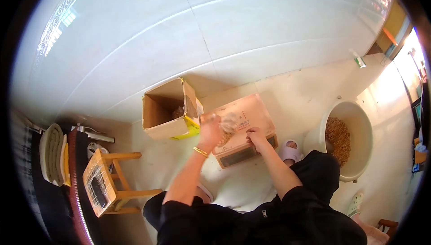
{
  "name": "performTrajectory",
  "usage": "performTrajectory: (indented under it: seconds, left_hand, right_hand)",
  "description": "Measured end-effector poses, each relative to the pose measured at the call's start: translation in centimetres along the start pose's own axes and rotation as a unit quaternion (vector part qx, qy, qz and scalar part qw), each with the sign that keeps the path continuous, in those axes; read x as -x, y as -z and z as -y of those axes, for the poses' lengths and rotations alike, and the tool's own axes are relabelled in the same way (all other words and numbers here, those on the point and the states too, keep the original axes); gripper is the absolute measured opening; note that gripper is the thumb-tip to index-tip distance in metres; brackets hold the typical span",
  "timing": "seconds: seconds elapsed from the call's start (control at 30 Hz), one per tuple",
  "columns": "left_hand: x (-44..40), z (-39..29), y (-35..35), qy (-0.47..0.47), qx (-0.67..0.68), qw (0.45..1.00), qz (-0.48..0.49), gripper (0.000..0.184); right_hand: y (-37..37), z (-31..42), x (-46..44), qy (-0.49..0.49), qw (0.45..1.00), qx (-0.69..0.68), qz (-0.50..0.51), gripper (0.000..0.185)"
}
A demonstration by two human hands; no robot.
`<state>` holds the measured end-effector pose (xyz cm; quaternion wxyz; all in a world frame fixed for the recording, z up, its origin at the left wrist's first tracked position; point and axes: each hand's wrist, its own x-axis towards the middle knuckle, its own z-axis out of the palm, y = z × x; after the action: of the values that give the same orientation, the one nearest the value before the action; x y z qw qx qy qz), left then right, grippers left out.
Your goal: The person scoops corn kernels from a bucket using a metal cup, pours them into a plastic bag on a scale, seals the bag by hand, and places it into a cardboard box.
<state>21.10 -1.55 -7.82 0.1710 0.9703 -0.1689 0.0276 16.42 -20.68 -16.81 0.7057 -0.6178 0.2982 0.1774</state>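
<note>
My left hand (pixel 211 133), with a yellow bangle at the wrist, is blurred by motion. It is closed on a clear plastic bag (pixel 228 128) with light-brown pieces at its bottom, over a flat pinkish carton (pixel 258 110). At the carton's near right side, my right hand (pixel 256 138) has its fingers drawn together; what they hold, if anything, is too small to make out. To the left stands an open cardboard box (pixel 155 130) with something brownish deep inside. A large pale bucket (pixel 364 155) on the right contains many small brown pieces (pixel 337 142).
A wooden stool (pixel 119 195) with a dark phone-like object (pixel 98 192) on its seat stands at left. Folded cloth (pixel 53 155) is stacked beyond it. The tiled wall (pixel 197 34) bounds the far side. Another person's foot in a light clog (pixel 356 204) shows at lower right.
</note>
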Motion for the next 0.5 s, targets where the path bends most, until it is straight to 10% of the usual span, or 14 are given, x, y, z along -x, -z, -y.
performTrajectory:
  seconds: [0.27, 0.5]
  left_hand:
    - [-4.1, 2.7, 19.0, 0.075, -0.034, 0.978, -0.192, 0.015]
    - [-6.7, 12.4, 15.8, 0.147, -0.060, 0.976, -0.149, 0.019]
  right_hand:
    - [-0.5, -2.3, -1.6, 0.063, 0.994, 0.071, 0.049, 0.014]
    - [0.0, -2.7, -1.5, 0.048, 0.986, 0.157, 0.024, 0.013]
